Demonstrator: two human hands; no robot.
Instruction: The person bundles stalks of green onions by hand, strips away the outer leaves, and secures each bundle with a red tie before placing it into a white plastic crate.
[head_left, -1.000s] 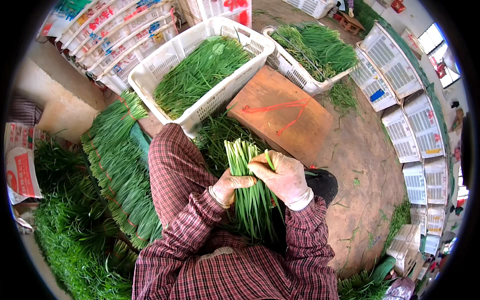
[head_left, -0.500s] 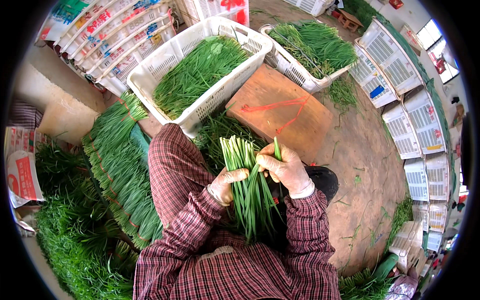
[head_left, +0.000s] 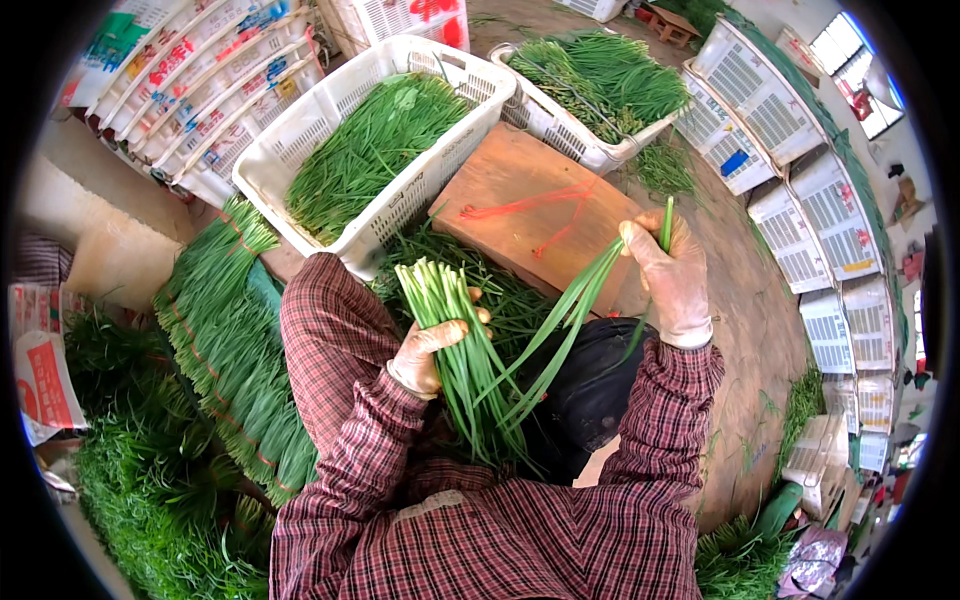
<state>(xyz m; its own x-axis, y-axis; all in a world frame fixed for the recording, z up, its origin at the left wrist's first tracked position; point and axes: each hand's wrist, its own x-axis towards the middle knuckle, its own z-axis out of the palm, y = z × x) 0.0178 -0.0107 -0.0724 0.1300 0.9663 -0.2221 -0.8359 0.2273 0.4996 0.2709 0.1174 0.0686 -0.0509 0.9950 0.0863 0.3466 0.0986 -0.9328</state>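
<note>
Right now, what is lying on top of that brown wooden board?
Red string lies loosely across the brown board. The person's right hand and the green stalks it holds cover part of its right side; anything there cannot be seen.

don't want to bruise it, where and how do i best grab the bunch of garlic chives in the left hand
Grip the garlic-chive bunch by its pale stem ends, probably from the far side: they stick out free beyond the left hand, packed close and fairly straight, while the leaves spread loosely on the near side.

The head fisheye (quite near) looks down over a green bundle [head_left: 472, 372].
</note>
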